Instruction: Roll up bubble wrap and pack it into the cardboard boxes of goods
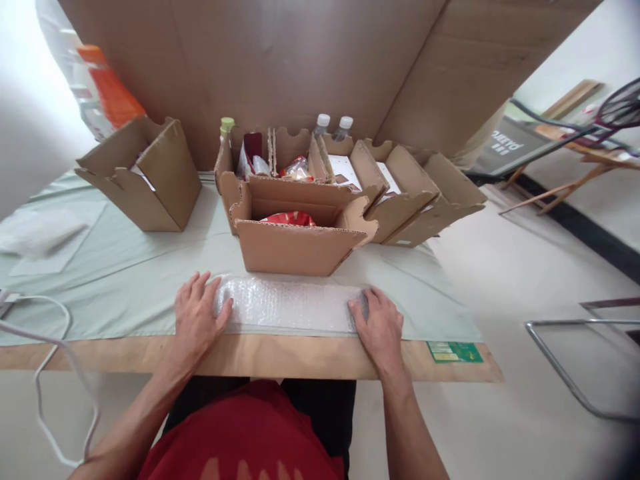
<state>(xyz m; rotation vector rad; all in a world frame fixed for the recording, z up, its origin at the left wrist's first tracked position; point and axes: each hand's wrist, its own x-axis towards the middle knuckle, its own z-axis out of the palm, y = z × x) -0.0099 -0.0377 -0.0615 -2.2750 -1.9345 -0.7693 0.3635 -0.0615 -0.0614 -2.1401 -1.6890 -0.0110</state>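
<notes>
A long strip of bubble wrap (pixel 290 303) lies flat near the table's front edge. My left hand (pixel 197 313) rests at its left end, fingers spread and the thumb toward the wrap. At the opposite end, my right hand (pixel 379 327) curls its thumb and fingers around a small dark grey object (pixel 359 305), mostly hidden, whose kind I cannot make out. Just beyond the wrap stands an open cardboard bin (pixel 305 250) with a red packet (pixel 290 219) inside.
Several cardboard bins (pixel 400 213) stand in a row behind, holding packets and white boxes. Another bin (pixel 173 180) is at the left, near clear plastic bags (pixel 43 230). A white cable (pixel 65 333) hangs over the left front edge. A green card (pixel 455 352) lies at the right edge.
</notes>
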